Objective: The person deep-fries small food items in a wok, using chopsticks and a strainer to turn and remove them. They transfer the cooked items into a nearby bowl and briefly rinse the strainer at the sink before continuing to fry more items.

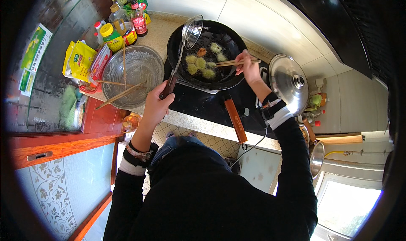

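Observation:
A black wok (233,39) of dark oil sits on the stove, with several pale green battered pieces (200,63) and one browner piece (201,52) in it. My right hand (247,66) holds wooden chopsticks (226,63) over the wok, their tips at a small green piece. In my left hand (158,99) is the dark handle of a wire-mesh skimmer (193,31), whose basket is raised at the wok's upper left rim. A steel bowl (149,55) smeared with pale batter stands left of the wok, with more chopsticks (119,95) lying in it.
Sauce bottles (138,17), a yellow-lidded jar (111,35) and yellow packets (79,58) crowd the back left. The wok's wooden handle (235,120) juts over the counter's front edge. A steel lid (287,82) leans at the right. A cable (253,149) hangs from my right wrist.

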A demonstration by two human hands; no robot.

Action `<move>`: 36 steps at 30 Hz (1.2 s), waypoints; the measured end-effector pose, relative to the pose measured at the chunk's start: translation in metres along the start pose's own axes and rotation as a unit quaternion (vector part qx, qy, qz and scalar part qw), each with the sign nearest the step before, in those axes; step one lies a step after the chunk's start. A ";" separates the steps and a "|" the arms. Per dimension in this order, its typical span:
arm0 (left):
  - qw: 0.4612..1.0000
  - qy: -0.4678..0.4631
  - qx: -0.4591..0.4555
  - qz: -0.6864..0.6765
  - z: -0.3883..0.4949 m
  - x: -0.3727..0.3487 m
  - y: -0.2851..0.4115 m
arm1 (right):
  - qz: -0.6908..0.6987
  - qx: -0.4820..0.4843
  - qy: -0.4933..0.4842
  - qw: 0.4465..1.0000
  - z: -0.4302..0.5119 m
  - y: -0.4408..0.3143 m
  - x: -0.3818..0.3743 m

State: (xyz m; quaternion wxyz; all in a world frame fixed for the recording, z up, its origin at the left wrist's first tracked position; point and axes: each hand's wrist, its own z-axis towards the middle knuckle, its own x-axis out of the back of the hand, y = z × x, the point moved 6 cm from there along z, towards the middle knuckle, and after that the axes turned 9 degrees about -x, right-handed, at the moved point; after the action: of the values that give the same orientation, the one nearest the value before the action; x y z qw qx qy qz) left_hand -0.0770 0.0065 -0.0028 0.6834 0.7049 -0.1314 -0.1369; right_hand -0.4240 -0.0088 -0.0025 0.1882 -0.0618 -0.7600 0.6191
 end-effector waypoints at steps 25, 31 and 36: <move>1.000 0.007 0.005 -0.008 -0.003 0.000 0.004 | -0.329 0.313 -0.223 0.863 -0.041 -0.048 -0.067; 1.000 0.011 0.005 -0.006 -0.003 0.000 0.003 | -0.301 0.310 -0.186 0.882 -0.033 -0.035 -0.066; 1.000 0.013 0.002 -0.006 -0.004 0.000 0.002 | 0.027 0.045 -0.049 0.997 0.003 -0.009 -0.028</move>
State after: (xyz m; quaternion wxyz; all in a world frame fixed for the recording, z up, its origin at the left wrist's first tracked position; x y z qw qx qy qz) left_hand -0.0751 0.0103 -0.0011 0.6825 0.7090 -0.1192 -0.1316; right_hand -0.3977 -0.0232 -0.0005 0.1368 -0.0437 -0.7378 0.6596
